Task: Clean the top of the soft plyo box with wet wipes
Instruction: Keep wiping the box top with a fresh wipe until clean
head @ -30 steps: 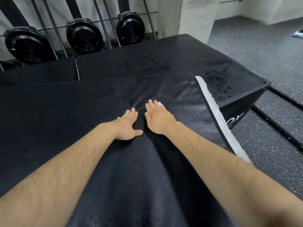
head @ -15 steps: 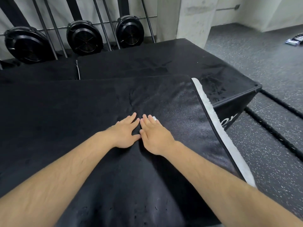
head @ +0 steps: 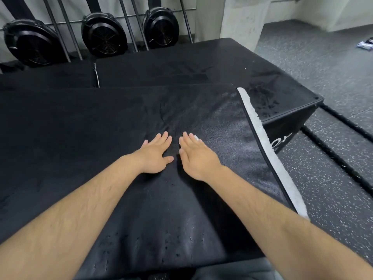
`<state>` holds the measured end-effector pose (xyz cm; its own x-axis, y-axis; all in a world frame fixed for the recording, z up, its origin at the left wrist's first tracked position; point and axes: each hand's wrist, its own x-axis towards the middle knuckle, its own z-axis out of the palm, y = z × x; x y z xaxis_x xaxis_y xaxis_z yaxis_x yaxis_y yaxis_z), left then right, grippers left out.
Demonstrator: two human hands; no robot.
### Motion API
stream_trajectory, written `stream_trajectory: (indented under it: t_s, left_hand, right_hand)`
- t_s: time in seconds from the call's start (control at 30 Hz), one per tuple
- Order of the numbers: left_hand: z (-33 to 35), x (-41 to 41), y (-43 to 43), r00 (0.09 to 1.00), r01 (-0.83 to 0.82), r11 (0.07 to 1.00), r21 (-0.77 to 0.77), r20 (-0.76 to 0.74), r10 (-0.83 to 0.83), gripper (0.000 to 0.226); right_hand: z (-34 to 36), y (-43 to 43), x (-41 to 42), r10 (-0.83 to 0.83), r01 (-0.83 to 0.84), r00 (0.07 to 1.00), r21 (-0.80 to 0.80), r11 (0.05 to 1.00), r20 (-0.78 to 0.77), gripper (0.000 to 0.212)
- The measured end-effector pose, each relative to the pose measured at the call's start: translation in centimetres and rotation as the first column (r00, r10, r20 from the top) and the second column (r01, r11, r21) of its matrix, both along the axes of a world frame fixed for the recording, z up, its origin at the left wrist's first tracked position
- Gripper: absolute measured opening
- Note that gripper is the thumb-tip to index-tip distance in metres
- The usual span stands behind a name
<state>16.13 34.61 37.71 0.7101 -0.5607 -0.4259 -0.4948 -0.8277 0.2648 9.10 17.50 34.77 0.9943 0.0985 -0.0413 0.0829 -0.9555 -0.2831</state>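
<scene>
Black box top (head: 80,138); left hand (head: 155,156) flat, empty; right hand (head: 196,158) flat on wipe (head: 196,137), inside white edge (head: 268,150).

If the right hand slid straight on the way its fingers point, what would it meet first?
The right hand, flat on a white wipe, points forward and slightly left across bare plyo box top. The way looks free to the far edge, where a lower black box seems to begin.
</scene>
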Motion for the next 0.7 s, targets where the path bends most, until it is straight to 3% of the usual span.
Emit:
stream_trajectory:
  t_s: [0.13, 0.23, 0.4, 0.53, 0.7]
  left_hand:
    - [0.3, -0.7, -0.8, 0.997, -0.033, 0.999, -0.002, 0.064, 0.034, 0.068]
    - [-0.2, -1.9, -0.8, 0.993, -0.039, 0.997, -0.065, 0.105, 0.046, 0.062]
    - [-1.5, -3.8, 0.2, 0.972, -0.032, 0.977, -0.21, 0.223, 0.08, 0.055]
    - [-2.0, -3.8, 0.7, 0.98, -0.054, 0.958, -0.28, 0.168, 0.104, 0.055]
    - [-2.1, -2.9, 1.0, 0.99, -0.047, 0.953, -0.299, 0.111, 0.083, 0.055]
  right_hand:
    - [-0.5, 1.2, -0.4, 0.013, -0.013, 1.0, -0.021, 1.0, -0.002, 0.059]
    - [-0.8, 1.3, -1.9, 0.083, -0.082, 0.996, -0.03, 0.996, 0.034, 0.076]
    - [-0.2, 0.0, -1.2, 0.089, -0.088, 0.995, -0.008, 0.996, 0.054, 0.054]
    - [-0.6, 0.1, -1.2, 0.105, -0.104, 0.991, -0.013, 0.995, 0.083, 0.052]
    - [-1.2, 0.5, -0.3, -0.03, 0.009, 0.992, 0.17, 0.985, 0.124, 0.048]
